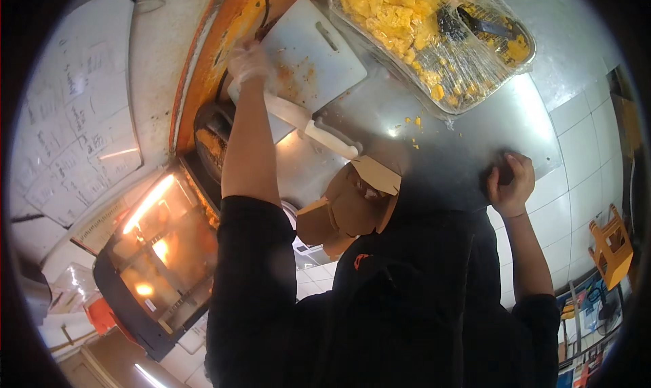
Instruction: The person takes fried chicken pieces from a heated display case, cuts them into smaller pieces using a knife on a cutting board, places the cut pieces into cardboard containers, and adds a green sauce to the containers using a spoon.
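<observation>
My left hand, in a clear plastic glove, reaches to the far left edge of a white cutting board; its fingers are blurred beside a small dark thing, so its hold is unclear. Crumbs lie on the board. A large knife with a white handle lies along the board's near side, its blade partly behind my left forearm. My bare right hand is at the counter's right edge, fingers curled but apart, holding nothing visible. Brown cardboard food boxes stand before my body, one with its lid up and contents partly visible.
A metal tray of yellow chips, partly under plastic film, stands at the back with a black-handled utensil. Crumbs dot the steel counter. A lit, glass-sided warming cabinet stands at left, near a dark pan. A wooden stool is at right.
</observation>
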### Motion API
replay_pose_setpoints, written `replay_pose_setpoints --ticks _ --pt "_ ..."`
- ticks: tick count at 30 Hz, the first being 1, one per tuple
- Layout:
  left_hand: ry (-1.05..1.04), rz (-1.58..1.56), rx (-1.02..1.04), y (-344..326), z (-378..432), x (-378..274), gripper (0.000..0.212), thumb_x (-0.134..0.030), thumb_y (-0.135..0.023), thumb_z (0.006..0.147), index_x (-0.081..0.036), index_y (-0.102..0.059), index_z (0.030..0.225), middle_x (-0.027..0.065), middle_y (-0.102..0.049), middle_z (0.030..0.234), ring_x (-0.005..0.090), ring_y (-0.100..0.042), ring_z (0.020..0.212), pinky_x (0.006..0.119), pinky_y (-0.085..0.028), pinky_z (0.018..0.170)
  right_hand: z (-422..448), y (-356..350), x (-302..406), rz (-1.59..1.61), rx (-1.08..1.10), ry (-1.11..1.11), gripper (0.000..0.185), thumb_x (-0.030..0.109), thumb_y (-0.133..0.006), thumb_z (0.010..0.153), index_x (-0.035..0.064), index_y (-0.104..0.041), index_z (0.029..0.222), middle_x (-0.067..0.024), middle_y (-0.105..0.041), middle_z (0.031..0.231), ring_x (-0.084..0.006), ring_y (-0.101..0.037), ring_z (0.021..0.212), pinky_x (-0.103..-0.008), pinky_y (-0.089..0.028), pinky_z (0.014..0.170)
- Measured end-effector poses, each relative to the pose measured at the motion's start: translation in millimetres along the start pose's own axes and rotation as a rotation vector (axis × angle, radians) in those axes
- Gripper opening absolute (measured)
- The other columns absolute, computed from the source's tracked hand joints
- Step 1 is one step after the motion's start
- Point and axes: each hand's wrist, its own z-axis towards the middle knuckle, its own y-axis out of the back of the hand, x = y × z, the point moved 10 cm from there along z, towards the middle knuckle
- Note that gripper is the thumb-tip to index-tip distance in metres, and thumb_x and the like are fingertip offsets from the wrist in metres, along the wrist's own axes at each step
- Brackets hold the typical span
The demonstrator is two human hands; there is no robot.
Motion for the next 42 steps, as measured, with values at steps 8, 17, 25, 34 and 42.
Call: replay_pose_setpoints --ticks 8,17,25,34,42 --pt "-0.057 0.476 0.175 -28.1 54.7 -0.9 0.056 -0.048 -0.047 0.094 -0.007 -0.070 0.123 0.0201 -0.067 0.129 0.0359 -0.066 0.119 0.044 -0.051 0.100 3.2 0.0 -0.3 0.002 0.000 0.021 0.056 -0.003 -0.071 0.072 0.0073 -0.053 0.124 -0.0177 -0.065 0.101 -0.0357 -0.063 0.083 -0.0434 -0.049 0.071" --pt "-0.360 0.451 -0.117 88.7 -31.3 -75.4 0.029 -0.022 -0.052 0.099 -0.001 -0.069 0.107 0.0137 -0.070 0.108 0.0326 -0.066 0.100 0.042 -0.052 0.091 -0.3 0.5 0.2 0.016 0.001 0.036 0.049 -0.001 -0.070 0.074 0.0052 -0.055 0.120 -0.0190 -0.064 0.099 -0.0365 -0.062 0.082 -0.0446 -0.048 0.071" --pt "-0.014 -1.520 0.057 223.6 -224.7 -125.3 0.035 -0.022 -0.062 0.099 0.011 -0.061 0.111 0.0168 -0.061 0.112 0.0244 -0.063 0.095 0.030 -0.054 0.087 -4.9 -1.2 8.0 0.037 0.004 0.124 0.044 0.003 -0.068 0.078 0.0045 -0.054 0.121 -0.0196 -0.065 0.100 -0.0379 -0.062 0.086 -0.0463 -0.049 0.074" --pt "0.113 -1.433 0.157 286.9 -321.1 -145.0 0.052 -0.040 -0.057 0.094 0.010 -0.062 0.105 0.0162 -0.063 0.087 0.0183 -0.059 0.068 0.026 -0.048 0.054 -9.0 -5.5 0.1 -0.013 0.014 0.035 0.036 0.011 -0.070 0.081 0.0019 -0.059 0.114 -0.0164 -0.066 0.103 -0.0362 -0.064 0.095 -0.0449 -0.051 0.086" --pt "0.041 -1.647 0.159 306.8 -371.8 -139.8 0.031 -0.027 -0.067 0.100 0.000 -0.067 0.084 0.0089 -0.065 0.072 0.0124 -0.058 0.064 0.027 -0.046 0.055 -9.9 -11.0 0.6 -0.035 0.075 -0.009 0.038 0.011 -0.070 0.079 -0.0003 -0.058 0.114 -0.0162 -0.064 0.105 -0.0350 -0.063 0.098 -0.0444 -0.051 0.088"
